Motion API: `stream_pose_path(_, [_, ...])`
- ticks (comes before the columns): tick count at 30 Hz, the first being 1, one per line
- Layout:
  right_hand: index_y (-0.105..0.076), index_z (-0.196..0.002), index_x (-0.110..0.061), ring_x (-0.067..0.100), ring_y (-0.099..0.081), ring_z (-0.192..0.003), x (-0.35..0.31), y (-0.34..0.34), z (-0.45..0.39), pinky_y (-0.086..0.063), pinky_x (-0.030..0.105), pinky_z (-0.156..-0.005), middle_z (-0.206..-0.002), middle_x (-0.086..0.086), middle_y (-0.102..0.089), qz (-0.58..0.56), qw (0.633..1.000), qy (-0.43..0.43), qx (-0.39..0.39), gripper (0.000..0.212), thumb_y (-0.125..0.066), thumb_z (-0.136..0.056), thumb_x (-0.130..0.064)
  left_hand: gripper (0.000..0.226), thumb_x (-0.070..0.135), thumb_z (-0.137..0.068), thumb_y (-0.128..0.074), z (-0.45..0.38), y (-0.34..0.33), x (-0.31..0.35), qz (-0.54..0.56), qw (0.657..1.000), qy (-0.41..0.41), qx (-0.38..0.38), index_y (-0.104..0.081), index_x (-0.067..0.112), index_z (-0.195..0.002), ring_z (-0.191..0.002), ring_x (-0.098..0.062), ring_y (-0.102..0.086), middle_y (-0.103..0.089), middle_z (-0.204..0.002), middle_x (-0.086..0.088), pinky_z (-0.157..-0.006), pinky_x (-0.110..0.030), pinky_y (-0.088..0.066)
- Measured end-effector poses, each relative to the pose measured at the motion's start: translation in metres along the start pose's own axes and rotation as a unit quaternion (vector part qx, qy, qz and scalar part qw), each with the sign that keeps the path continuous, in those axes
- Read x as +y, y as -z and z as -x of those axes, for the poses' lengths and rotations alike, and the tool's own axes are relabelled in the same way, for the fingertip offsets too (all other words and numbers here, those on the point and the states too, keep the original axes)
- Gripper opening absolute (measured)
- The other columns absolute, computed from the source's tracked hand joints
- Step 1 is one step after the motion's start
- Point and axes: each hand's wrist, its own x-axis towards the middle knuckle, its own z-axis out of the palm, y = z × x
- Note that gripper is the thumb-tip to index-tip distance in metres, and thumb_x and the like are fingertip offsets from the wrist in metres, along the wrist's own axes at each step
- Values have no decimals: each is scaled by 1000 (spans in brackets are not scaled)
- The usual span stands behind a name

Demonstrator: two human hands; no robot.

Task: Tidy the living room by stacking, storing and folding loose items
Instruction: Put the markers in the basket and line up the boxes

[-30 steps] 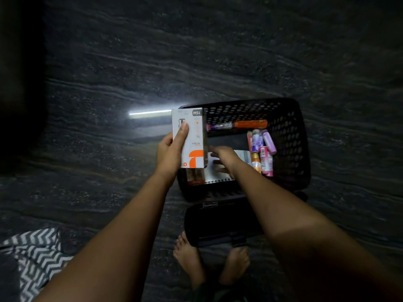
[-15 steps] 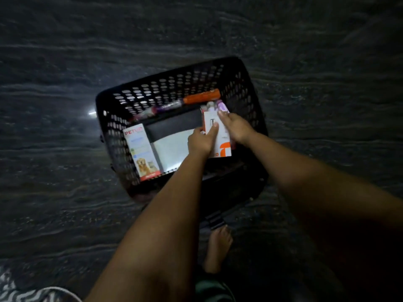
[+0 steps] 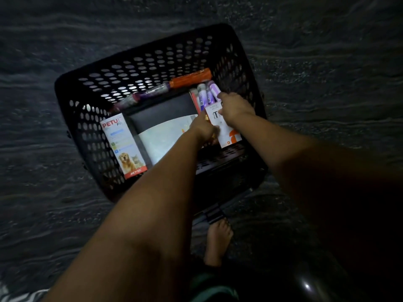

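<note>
1. The white and orange box (image 3: 225, 129) lies inside the black perforated basket (image 3: 152, 59), at its right side, under both hands; its lower orange-printed end shows just below the right wrist
2. The right hand (image 3: 234, 106) rests on the box's upper part with fingers curled over it; the left hand (image 3: 204, 128) touches the box's left edge, but I cannot tell whether its fingers pinch the edge or only push it
3. The box's long axis runs from the near wall of the basket towards the far one, leaning slightly left at the top; its orange end points back towards the person
4. To seat it well, I judge the hands should slide it flat against the right wall, keeping it parallel to the tubes (image 3: 206, 94) just beyond the right fingertips, without tipping them
5. Left of the left hand lies a flat dark and pale item (image 3: 161, 125), then the pet-product box (image 3: 124, 147) by the left wall
6. Beyond both hands, an orange-capped tube (image 3: 189, 78) lies along the far wall
</note>
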Motion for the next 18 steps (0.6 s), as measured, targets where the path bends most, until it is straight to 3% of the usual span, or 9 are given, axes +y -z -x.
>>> stream_pose_path(3, [-37,-143,-16,36,-45,-127,-5,9,-1,-41,42,-98,-140,16,-43,40,999,-6,-25,47,-46,-98,-15,34,-10,-90,-47,7,3,6,-1,1000,22,-11,-53,12,-115,-66,-24,-52,-56,-94,-17,-65,-35,-45])
stream_pose_path(5, [-38,-142,-14,34,-43,-129,-7,18,0,-41,42,-100,-143,15,-42,47,998,-20,-35,47,-48,-96,-14,25,-7,-92,-46,11,6,10,-10,1000,29,2,-54,13,-104,-72,-25,-51,-55,-96,-21,-70,-38,-46])
stream_pose_path(7, [-40,-141,-13,32,-43,-131,-13,31,3,-40,40,-102,-144,15,-42,30,999,-21,-38,42,-44,-99,-18,25,-2,-93,-50,18,15,18,-9,999,32,30,-56,5,-116,-83,-23,-49,-58,-112,-27,-82,-42,-49])
stream_pose_path(9, [-44,-139,-12,32,-44,-131,-18,48,9,-38,38,-103,-144,16,-42,5,999,-15,-43,40,-38,-102,-25,41,5,-95,-54,28,26,29,-4,998,33,50,-44,-2,-134,-94,-25,-49,-55,-122,-26,-86,-40,-47])
stream_pose_path(12, [-48,-136,-8,32,-46,-128,-27,84,31,-38,35,-102,-142,18,-45,-42,996,-26,-73,39,-45,-100,-22,58,12,-98,-51,55,44,55,21,997,33,66,-24,8,-149,-105,-27,-52,-50,-131,-16,-85,-37,-44])
stream_pose_path(15, [-52,-131,-4,31,-52,-122,-32,122,64,-44,30,-93,-135,19,-52,-42,994,-22,-95,41,-59,-93,-18,35,15,-101,-45,98,57,90,53,995,18,85,-44,10,-136,-87,-16,-50,-50,-116,-6,-75,-31,-41])
stream_pose_path(18, [-62,-115,0,29,-59,-108,-42,160,95,-43,26,-81,-120,18,-61,-154,984,-21,-90,34,-59,-94,-26,35,24,-102,-42,145,63,123,66,992,-8,105,-48,9,-133,-98,-19,-50,-52,-126,-5,-75,-26,-42])
